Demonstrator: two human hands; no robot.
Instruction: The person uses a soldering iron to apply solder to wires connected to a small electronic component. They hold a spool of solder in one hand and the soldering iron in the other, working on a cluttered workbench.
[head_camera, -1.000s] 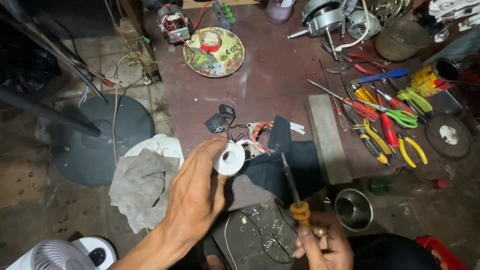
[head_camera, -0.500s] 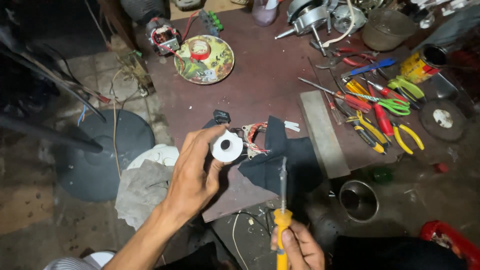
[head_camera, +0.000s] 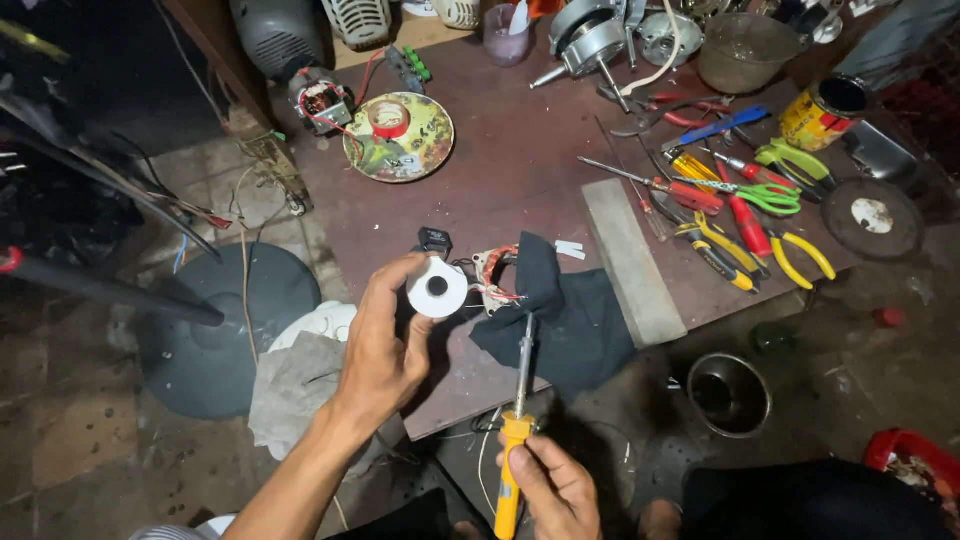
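A dim workshop floor spreads around a low brown board (head_camera: 520, 170) crowded with tools, and from my head camera, the only view I have, I look straight down on it. My left hand (head_camera: 385, 345) is closed around a white spool (head_camera: 437, 291), thumb and fingers clamped on its rim, holding it up just over the near edge of the board. My right hand (head_camera: 550, 485) is wrapped tight on the yellow handle of a soldering iron (head_camera: 518, 410), lower and nearer my body than the spool. Compared with a second ago, the iron has swung upright and its tip now points at the black cloth (head_camera: 565, 315) just right of the spool, where a small coil with red and white wires (head_camera: 497, 275) pokes out. The spool has barely shifted, so the two hands are now lined up on that coil. Beyond my grip lie pliers with yellow handles (head_camera: 775, 250), green scissors (head_camera: 770, 195), and a round plate with red tape (head_camera: 398, 135).
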